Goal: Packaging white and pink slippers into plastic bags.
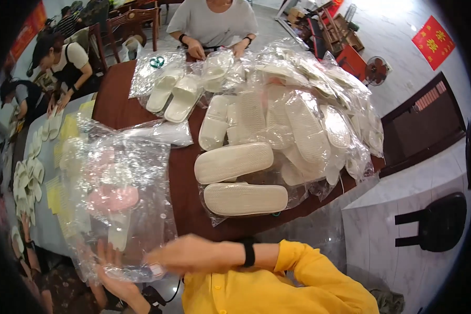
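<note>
A large clear plastic bag (pixel 146 183) lies in front of me at the left. Through its film show a pink slipper-shaped piece (pixel 112 199), a fainter pink one (pixel 102 157) and a narrow white piece (pixel 119 230). My left hand (pixel 111 267) is at the bag's near edge, fingers stretched out and apart against the film. At the near right corner of the bag is my right hand (pixel 186 254), smeared by motion. Its fingertips are beside a small white tag-like spot (pixel 156 269); whether they grip the film is not clear.
Bagged white slippers (pixel 246 199) cover the brown table (pixel 186 172) to the right, heaped higher at the back. A grey-shirted person (pixel 214 26) stands across. Several people work at the grey table (pixel 44 225) on the left, among loose slippers (pixel 29 180) and yellow sheets (pixel 55 199).
</note>
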